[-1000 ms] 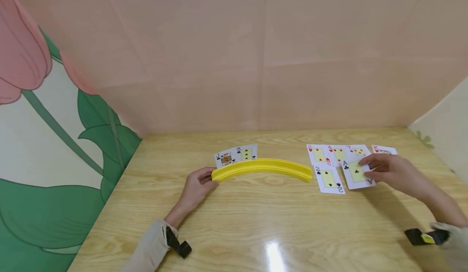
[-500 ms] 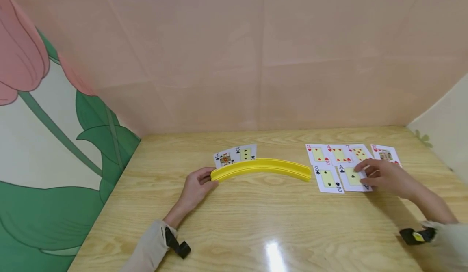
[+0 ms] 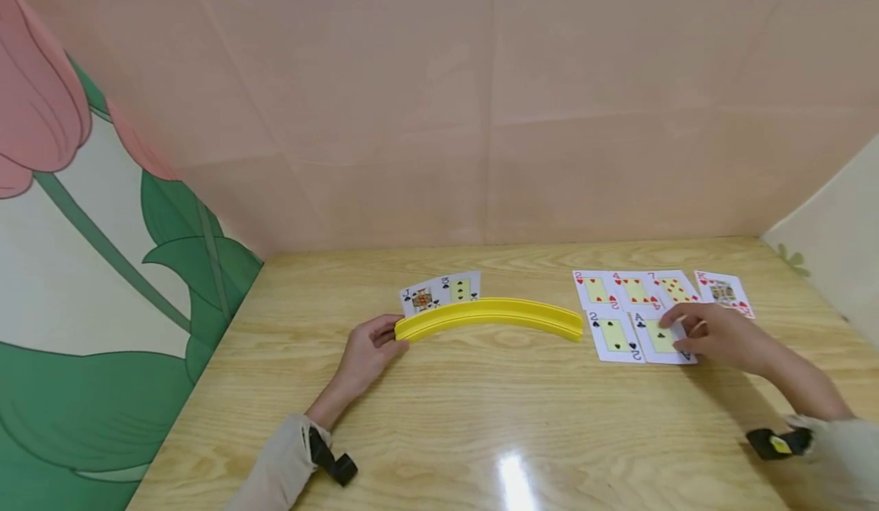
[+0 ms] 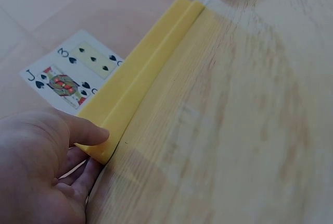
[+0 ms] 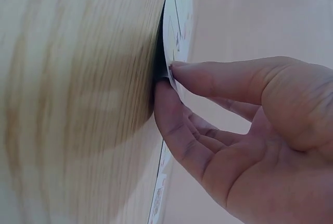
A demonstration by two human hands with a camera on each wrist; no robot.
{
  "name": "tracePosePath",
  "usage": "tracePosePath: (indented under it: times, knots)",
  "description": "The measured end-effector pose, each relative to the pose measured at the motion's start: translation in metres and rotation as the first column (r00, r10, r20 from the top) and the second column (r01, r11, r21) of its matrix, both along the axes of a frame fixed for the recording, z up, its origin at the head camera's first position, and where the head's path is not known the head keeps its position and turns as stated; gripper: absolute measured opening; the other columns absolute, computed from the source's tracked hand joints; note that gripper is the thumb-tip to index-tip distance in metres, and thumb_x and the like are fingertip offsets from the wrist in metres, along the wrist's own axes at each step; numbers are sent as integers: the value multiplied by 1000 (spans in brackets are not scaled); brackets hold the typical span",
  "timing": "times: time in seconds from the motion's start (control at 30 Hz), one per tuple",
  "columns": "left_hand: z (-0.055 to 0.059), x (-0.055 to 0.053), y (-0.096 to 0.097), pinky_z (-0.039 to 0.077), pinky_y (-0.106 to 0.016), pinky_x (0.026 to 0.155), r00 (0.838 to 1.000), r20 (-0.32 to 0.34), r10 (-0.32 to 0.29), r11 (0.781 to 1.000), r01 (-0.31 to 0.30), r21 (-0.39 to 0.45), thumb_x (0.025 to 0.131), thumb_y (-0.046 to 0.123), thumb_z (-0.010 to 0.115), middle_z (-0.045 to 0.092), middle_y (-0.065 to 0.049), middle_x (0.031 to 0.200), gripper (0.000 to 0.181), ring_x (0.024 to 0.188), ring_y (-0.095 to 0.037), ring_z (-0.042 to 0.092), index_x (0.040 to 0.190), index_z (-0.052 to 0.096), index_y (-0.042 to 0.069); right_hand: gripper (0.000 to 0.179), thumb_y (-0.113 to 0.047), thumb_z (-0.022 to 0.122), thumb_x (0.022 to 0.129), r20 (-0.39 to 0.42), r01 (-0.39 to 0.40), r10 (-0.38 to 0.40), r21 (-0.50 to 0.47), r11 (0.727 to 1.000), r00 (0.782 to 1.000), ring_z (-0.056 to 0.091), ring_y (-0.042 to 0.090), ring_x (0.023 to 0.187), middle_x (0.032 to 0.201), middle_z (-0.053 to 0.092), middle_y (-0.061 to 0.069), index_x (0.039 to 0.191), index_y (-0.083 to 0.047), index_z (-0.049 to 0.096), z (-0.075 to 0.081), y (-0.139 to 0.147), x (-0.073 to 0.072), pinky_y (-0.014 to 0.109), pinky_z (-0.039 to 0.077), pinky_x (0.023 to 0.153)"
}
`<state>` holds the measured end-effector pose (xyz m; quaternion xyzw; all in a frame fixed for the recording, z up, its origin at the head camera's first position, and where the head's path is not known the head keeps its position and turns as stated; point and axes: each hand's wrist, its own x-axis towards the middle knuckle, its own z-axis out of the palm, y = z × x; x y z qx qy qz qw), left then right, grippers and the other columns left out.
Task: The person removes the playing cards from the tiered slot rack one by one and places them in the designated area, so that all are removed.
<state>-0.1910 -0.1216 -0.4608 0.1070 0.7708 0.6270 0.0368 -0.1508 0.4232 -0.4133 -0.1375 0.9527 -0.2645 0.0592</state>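
Observation:
My left hand (image 3: 367,355) grips the left end of a yellow curved card holder (image 3: 491,311), thumb over its top face in the left wrist view. A jack of spades (image 4: 62,84) and a three of spades (image 4: 94,61) lean up behind the holder, lower edges hidden by it. At the right, my right hand (image 3: 721,335) pinches the right edge of an ace of clubs (image 3: 655,339). The right wrist view shows that card's edge bent up between thumb and finger. Left of the ace lies a two of spades (image 3: 616,337).
Behind the black cards, red cards lie in a row: a two of hearts (image 3: 596,290), a four (image 3: 635,290), a seven (image 3: 675,288) and a king (image 3: 723,291) set slightly apart. The wooden table (image 3: 439,419) meets a pinkish back wall (image 3: 384,152).
My right hand has brought the ace of clubs left and down beside the two of spades, uncovering the king and seven. The left hand and the card holder have stayed put.

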Motion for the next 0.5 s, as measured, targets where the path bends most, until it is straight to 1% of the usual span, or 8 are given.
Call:
tracePosePath:
  times: [0.23, 0.27, 0.33, 0.43, 0.5]
  knots:
    - [-2, 0, -3, 55, -29, 93, 1000, -15, -13, 1000, 13, -15, 87, -4, 72, 66, -16, 123, 37, 112, -29, 64, 123, 67, 1, 27, 2, 77, 79, -83, -46, 47, 7, 999, 995, 47, 0, 66, 76, 47, -2, 104, -4, 68, -3, -5, 2, 22, 41, 53]
    - [-2, 0, -3, 55, -28, 93, 1000, -17, -15, 1000, 14, -20, 87, -4, 72, 66, -15, 123, 37, 112, -28, 64, 123, 67, 1, 28, 2, 77, 78, -87, -49, 50, 14, 999, 995, 47, 1, 66, 76, 46, -2, 104, -5, 68, -3, -6, 2, 22, 40, 53]
    - [-2, 0, -3, 54, -28, 93, 1000, -25, -19, 1000, 18, -26, 88, -4, 71, 65, -14, 124, 37, 113, -27, 64, 123, 66, 2, 28, 2, 77, 78, -87, -45, 48, 34, 998, 995, 52, 4, 69, 78, 46, -2, 104, -5, 69, -3, -7, 2, 22, 43, 54]
    - [-2, -1, -2, 54, -27, 93, 999, -31, -24, 999, 23, -33, 88, -3, 71, 65, -13, 124, 36, 113, -26, 64, 123, 66, 2, 28, 1, 77, 78, -72, -27, 32, 70, 997, 997, 59, 11, 75, 81, 49, 0, 104, -5, 70, -1, -8, 1, 23, 47, 57]
    - [-2, -2, -2, 54, -27, 93, 999, -35, -28, 999, 27, -32, 88, -3, 71, 65, -14, 124, 36, 113, -27, 64, 123, 66, 2, 27, 1, 78, 78, -75, -22, 28, 90, 996, 997, 59, 12, 76, 81, 49, 0, 103, -5, 70, -1, -9, 1, 23, 46, 58]
